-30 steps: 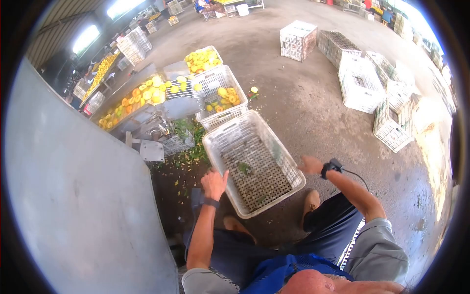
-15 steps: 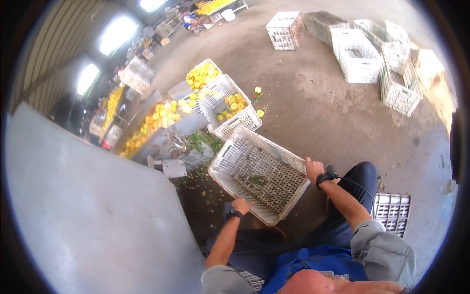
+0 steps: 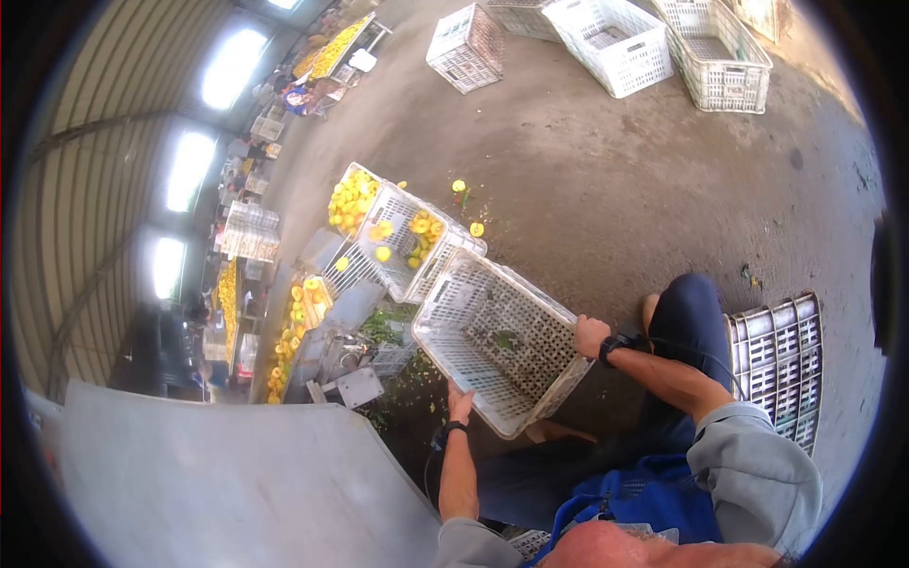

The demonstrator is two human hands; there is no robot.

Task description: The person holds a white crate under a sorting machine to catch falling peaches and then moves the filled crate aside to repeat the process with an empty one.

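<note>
left hand: fingers hidden under white crate rim | right hand: fingertips tucked behind crate edge | far workers: too small | floor crate: partly hidden by arm

Gripping a tilted white crate: left hand at its near edge, right hand on its side rim.

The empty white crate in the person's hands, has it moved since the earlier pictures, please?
Yes. The empty white crate has swung toward the crate of yellow fruit, its near corner now almost touching; both hands grip its rim.
</note>
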